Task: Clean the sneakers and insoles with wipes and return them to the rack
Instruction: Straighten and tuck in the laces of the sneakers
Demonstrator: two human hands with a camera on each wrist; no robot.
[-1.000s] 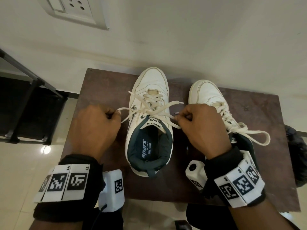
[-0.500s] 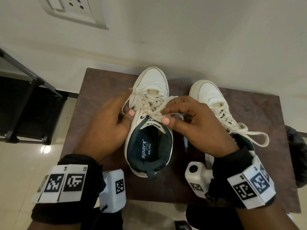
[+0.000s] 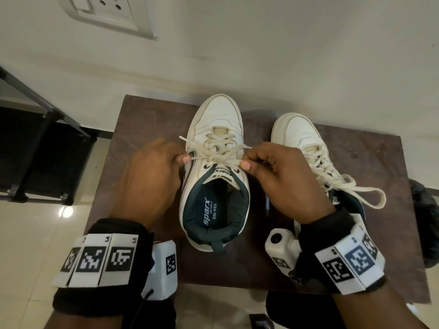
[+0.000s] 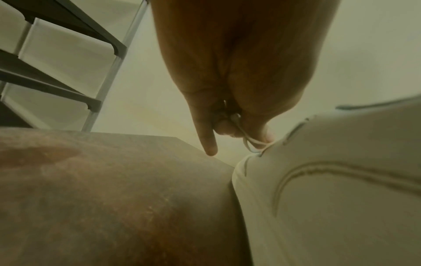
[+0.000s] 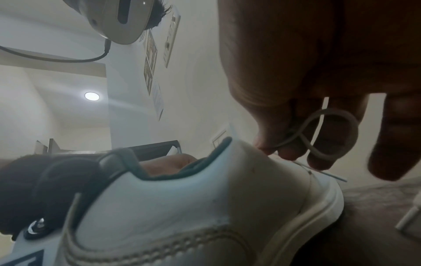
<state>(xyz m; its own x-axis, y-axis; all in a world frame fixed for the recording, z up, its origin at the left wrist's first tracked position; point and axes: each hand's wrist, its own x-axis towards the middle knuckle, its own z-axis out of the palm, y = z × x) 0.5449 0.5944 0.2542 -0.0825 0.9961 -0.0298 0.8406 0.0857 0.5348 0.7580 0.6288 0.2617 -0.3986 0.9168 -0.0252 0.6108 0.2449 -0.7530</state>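
Item 1, far left: a dark metal rack [image 3: 35, 148] standing on the pale tiled floor [image 3: 31, 233] against the wall; I also see its shelves in the left wrist view [image 4: 56, 75].

Item 2: a brown table [image 3: 142, 129] with a worn top, set against the wall, carrying both shoes.

Item 3: my left hand [image 3: 152, 179], wrist band and camera below it, fingers curled, pinching one loop of the lace [image 3: 213, 155] between thumb and forefinger at the shoe's left side. In the left wrist view the hand [image 4: 234, 72] grips the lace [image 4: 248, 140] just above the shoe's side, little finger pointing down towards the table.

Item 4, centre: a white sneaker [image 3: 218, 119] with dark blue lining, toe towards the wall, heel towards me, upright on the table. A blue insole [image 3: 211, 210] printed with a brand name lies inside it. The lace crosses over the tongue, drawn out to both sides.

Item 5: my right hand [image 3: 282, 179], fingers curled, pinching the other loop at the shoe's right side. The right wrist view shows the loop [image 5: 330, 133] wound round the fingertips [image 5: 318, 158] just above the shoe collar.

Item 6, right: the second white sneaker [image 3: 299, 134], just beside the first, toe towards the wall, its heel partly hidden by my right wrist. Its lace [image 3: 356, 186] lies in a bow trailing onto the table.

Item 7, wall above: a white socket plate [image 3: 107, 13].
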